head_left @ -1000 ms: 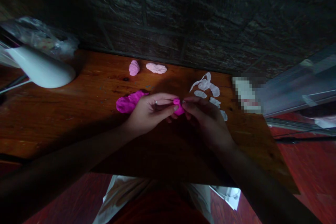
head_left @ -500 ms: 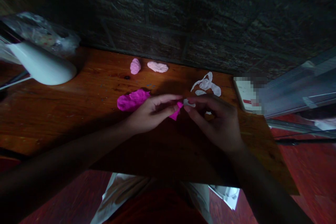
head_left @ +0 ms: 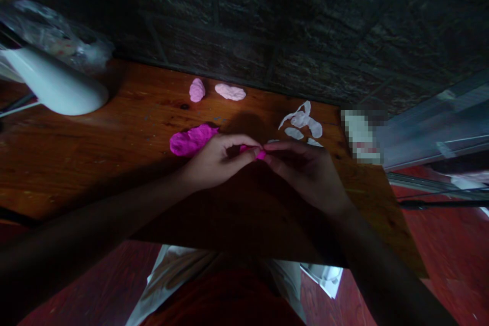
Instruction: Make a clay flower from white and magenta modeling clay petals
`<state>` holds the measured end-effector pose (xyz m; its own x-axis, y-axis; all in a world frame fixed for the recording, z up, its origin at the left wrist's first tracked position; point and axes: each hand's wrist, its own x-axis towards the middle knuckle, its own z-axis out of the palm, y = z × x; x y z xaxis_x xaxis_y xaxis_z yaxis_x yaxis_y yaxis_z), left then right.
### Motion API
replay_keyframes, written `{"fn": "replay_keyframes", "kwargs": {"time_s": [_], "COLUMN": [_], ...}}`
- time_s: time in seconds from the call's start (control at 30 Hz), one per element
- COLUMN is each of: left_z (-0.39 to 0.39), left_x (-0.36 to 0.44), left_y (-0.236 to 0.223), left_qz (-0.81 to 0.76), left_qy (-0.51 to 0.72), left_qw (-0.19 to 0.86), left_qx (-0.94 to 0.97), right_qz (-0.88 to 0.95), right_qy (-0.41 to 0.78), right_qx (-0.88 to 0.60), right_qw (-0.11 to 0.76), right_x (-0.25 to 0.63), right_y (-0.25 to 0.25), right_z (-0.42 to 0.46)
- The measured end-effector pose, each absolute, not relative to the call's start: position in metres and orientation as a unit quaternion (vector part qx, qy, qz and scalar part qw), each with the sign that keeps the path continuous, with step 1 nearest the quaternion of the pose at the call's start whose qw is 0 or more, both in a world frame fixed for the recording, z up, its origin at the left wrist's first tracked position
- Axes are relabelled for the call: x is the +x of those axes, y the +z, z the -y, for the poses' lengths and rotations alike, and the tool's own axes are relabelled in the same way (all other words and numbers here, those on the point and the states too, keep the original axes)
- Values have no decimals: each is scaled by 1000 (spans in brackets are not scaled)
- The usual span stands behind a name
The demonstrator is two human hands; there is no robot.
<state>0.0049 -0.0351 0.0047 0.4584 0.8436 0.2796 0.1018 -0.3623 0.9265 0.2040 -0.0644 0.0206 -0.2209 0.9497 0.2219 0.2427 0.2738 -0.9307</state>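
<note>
A small piece of magenta modelling clay [head_left: 260, 154] is pinched between the thumb and fingers of my left hand [head_left: 214, 163]. The thumb and index fingertips of my right hand [head_left: 307, 170] close on its right end, so the two hands meet there. Part of the small piece is hidden behind the left thumb. Beyond my left wrist lies a larger magenta clay lump [head_left: 192, 140], flattened and rough. Past my right fingers are thin whitish pieces: an oval one [head_left: 294, 133] and a cluster of strips [head_left: 303, 119]; others are partly covered by the hand.
Near the wall lie a pink clay lump [head_left: 197, 90] and a paler pink one [head_left: 230, 92]. A white lamp-like object [head_left: 61, 86] and a crumpled plastic bag [head_left: 72, 43] stand at the left. A blurred-out white box [head_left: 361, 137] sits at the right end of the wooden table [head_left: 141, 117].
My right hand moved away from the small magenta clay with its fingers parted, then came back to pinch it. The small piece has turned in my left fingers. The view shifted slightly.
</note>
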Motion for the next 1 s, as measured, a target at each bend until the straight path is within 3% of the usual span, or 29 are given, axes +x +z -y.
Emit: {"fn": "replay_keyframes", "kwargs": {"time_s": [0.4, 1.0], "left_z": [40, 40], "left_x": [7, 8], "left_y": [4, 1], "left_qz": [-352, -359], "left_qy": [387, 366], "left_qw": [460, 458], "left_qx": [717, 726], "right_qz": [632, 664], "right_qy": [436, 375], "right_qx": [-462, -489], "right_qw": [443, 423], "right_x": [201, 199], "right_y": [15, 12], "right_z": [63, 64]}}
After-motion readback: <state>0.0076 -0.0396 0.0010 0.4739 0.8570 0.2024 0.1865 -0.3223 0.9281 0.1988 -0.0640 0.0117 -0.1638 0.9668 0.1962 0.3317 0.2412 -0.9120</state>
